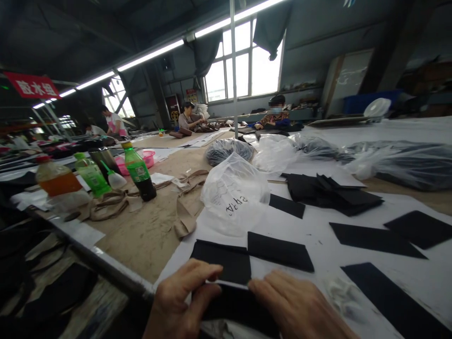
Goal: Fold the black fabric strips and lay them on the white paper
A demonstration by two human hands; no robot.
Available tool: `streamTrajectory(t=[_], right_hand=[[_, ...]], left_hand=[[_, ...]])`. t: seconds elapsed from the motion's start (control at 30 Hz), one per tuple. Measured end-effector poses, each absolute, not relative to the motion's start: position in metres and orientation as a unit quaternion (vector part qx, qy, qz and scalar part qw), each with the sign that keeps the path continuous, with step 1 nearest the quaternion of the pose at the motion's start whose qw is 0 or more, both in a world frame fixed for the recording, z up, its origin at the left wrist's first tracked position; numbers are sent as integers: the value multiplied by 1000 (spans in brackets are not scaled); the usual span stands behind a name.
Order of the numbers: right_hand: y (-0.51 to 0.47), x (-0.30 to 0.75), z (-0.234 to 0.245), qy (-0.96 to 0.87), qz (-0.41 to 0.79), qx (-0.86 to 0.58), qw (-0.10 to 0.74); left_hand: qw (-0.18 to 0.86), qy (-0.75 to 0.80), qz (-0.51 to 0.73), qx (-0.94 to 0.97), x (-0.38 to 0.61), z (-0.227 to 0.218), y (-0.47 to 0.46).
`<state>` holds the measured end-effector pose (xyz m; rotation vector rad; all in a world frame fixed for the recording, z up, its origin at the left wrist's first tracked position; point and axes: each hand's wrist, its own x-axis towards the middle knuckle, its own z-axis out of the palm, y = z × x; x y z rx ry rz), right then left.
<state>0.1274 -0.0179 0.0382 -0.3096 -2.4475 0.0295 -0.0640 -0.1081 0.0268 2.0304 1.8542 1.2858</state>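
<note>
Low in the view, a black rectangular piece (233,306), perhaps fabric, is stretched between my two hands. My left hand (181,296) pinches its left edge, thumb and forefinger bent around it. At the other end, the closed fingers of my right hand (293,301) grip the right edge; its thumb is hidden. Just beyond them, a black piece (222,261) lies flat on white sheeting (282,278), and a second black piece (278,252) adjoins it on the right. A crumpled plastic bag (235,195) with handwritten marks sits behind these.
Loose black pieces (376,240) and a stack (328,193) lie to the right, with plastic-wrapped bundles (416,160) behind. A green bottle (139,174), an orange-filled bottle (58,179) and tan strips (187,207) occupy the left. Co-workers (190,120) sit across the table.
</note>
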Motion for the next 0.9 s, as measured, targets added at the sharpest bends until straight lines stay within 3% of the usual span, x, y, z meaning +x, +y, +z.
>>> streamTrajectory(t=[0.13,0.37,0.63,0.9], right_hand=[[-2,102,30,-922,122,-229,286],[13,73,16,-901,-6,-311,301],[16,59,10,-897,-40,-325,297],[19,59,1,-922,-13,-288,260]], left_hand=[[71,632,428,643,-84,24,-80],[-16,650,403,645,-101,7,-59],[-148,671,352,636,-105,-8,-55],[-166,646,272,693,-110,-9,-53]])
